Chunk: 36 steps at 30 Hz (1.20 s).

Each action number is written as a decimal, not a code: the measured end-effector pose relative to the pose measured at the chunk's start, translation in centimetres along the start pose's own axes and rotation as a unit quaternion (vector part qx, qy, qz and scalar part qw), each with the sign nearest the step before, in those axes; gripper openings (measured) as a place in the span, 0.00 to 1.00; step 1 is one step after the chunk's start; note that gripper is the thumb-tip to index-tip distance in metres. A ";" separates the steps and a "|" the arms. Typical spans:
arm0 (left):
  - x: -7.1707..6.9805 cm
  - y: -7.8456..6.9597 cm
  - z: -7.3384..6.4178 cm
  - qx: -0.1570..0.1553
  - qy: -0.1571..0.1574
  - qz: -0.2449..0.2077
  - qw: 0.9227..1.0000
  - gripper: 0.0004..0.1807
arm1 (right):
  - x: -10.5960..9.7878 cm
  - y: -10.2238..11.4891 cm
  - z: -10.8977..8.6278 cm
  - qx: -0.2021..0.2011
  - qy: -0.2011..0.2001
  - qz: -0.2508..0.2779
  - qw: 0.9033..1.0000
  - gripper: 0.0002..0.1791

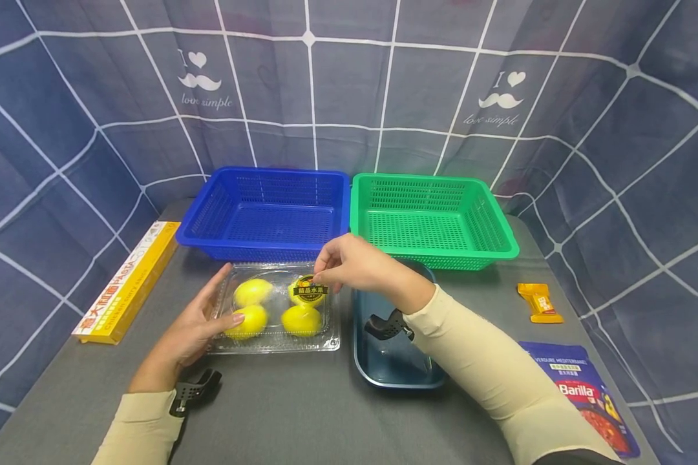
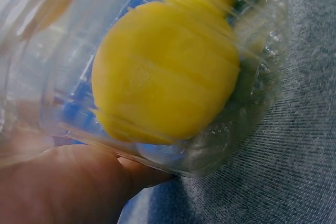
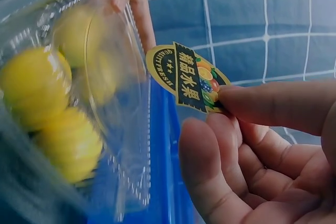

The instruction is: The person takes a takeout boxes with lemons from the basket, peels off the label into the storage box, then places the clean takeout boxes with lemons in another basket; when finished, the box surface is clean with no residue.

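A clear plastic clamshell box (image 1: 277,310) with several lemons (image 1: 302,321) in it stands in front of the blue basket. My left hand (image 1: 198,326) grips the box by its left side, thumb over the lid and fingers spread along the far left corner. Above the right part of the box, my right hand (image 1: 357,263) pinches a black-and-gold fruit sticker (image 3: 185,80) between thumb and fingertips. In the right wrist view, the sticker hangs apart from the lid, printed side showing. A lemon (image 2: 165,72) fills the left wrist view behind the clear wall.
A blue basket (image 1: 262,248) and a green basket (image 1: 436,259) stand side by side at the back. A dark blue tray (image 1: 384,371) lies partly under my right forearm. A yellow pasta box (image 1: 130,284) lies left; an orange snack packet (image 1: 539,303) and a Barilla pouch (image 1: 576,387) lie right.
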State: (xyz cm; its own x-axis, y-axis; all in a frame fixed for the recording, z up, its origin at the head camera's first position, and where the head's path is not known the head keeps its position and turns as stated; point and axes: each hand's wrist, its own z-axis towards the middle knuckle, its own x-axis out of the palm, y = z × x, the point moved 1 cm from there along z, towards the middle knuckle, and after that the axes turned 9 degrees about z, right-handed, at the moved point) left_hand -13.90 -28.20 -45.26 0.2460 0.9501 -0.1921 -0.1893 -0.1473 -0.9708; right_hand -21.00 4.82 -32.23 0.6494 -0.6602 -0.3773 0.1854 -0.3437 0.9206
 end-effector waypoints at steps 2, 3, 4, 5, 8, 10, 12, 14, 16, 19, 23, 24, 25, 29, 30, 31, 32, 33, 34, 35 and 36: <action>0.0 0.0 0.0 -0.002 0.000 0.000 1.000 0.55 | -0.5 -0.4 -0.3 0.002 -0.005 0.010 1.000 0.04; 0.0 0.0 0.0 -0.003 -0.001 -0.001 1.000 0.55 | -0.7 -0.5 -0.5 0.003 -0.008 0.013 1.000 0.04; 0.1 0.0 0.0 -0.004 -0.001 -0.002 1.000 0.55 | -1.0 -0.7 -0.7 0.005 -0.010 0.015 1.000 0.04; 0.1 -0.1 0.0 -0.004 -0.001 -0.004 1.000 0.55 | -1.2 -0.8 -0.9 0.007 -0.012 0.019 1.000 0.04; 0.1 -0.1 0.0 -0.006 -0.001 -0.007 1.000 0.55 | -1.9 -1.3 -1.3 0.016 -0.015 0.033 0.999 0.03; 0.2 -0.2 0.0 -0.009 -0.001 -0.007 1.000 0.55 | -2.3 -1.7 -1.6 0.023 -0.018 0.042 0.999 0.03; 0.2 -0.2 -0.1 -0.011 -0.001 -0.006 1.000 0.55 | -2.7 -2.2 -1.9 0.030 -0.022 0.053 0.998 0.03; 0.2 -0.2 -0.1 -0.013 -0.001 -0.004 1.000 0.55 | -3.1 -2.6 -2.1 0.037 -0.028 0.061 0.997 0.04; 0.2 -0.2 -0.1 -0.013 -0.001 -0.004 1.000 0.55 | -3.5 -3.2 -2.4 0.042 -0.034 0.067 0.996 0.04; 0.2 -0.2 -0.1 -0.011 0.000 -0.008 1.000 0.55 | -4.1 -3.9 -2.9 0.044 -0.040 0.069 0.996 0.04; 0.2 -0.1 0.0 -0.008 0.000 -0.013 1.000 0.55 | -4.8 -4.5 -3.6 0.045 -0.041 0.068 0.996 0.03; 0.2 -0.1 0.0 -0.007 0.000 -0.013 1.000 0.55 | -5.0 -4.7 -3.7 0.047 -0.041 0.066 0.996 0.03; 0.2 -0.1 0.0 -0.007 0.000 -0.012 1.000 0.55 | -5.3 -5.0 -3.9 0.050 -0.040 0.065 0.996 0.03; 0.2 0.0 0.0 -0.007 -0.001 -0.009 1.000 0.55 | -6.1 -5.8 -4.8 0.065 -0.035 0.047 0.996 0.03; 0.2 0.0 0.0 -0.007 0.000 -0.010 1.000 0.55 | -6.3 -6.0 -5.0 0.069 -0.033 0.040 0.996 0.04; 0.1 0.0 0.0 -0.008 0.000 -0.010 1.000 0.55 | -6.5 -6.2 -5.2 0.074 -0.031 0.034 0.996 0.04; 0.1 0.0 0.0 -0.009 0.000 -0.010 1.000 0.55 | -6.6 -6.5 -5.3 0.079 -0.031 0.027 0.996 0.04; 0.1 0.0 0.0 -0.009 0.000 -0.010 1.000 0.55 | -6.7 -6.7 -5.5 0.084 -0.030 0.021 0.996 0.04; 0.1 0.0 0.0 -0.008 0.000 -0.010 1.000 0.55 | -6.8 -7.0 -5.6 0.090 -0.029 0.017 0.995 0.03; 0.1 0.0 0.0 -0.008 0.001 -0.011 1.000 0.55 | -6.9 -7.3 -5.7 0.094 -0.027 0.016 0.995 0.04; 0.1 0.0 0.0 -0.008 0.001 -0.011 1.000 0.55 | -6.9 -7.5 -5.8 0.097 -0.025 0.016 0.995 0.04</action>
State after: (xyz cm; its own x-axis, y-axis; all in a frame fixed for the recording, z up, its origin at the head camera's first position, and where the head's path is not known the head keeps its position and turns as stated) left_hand -13.85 -28.08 -45.24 0.2517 0.9525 -0.1713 -0.1693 -0.1310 -0.9768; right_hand -22.64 15.81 -35.93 0.6145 -0.7031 -0.3578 0.0174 -0.4413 0.8972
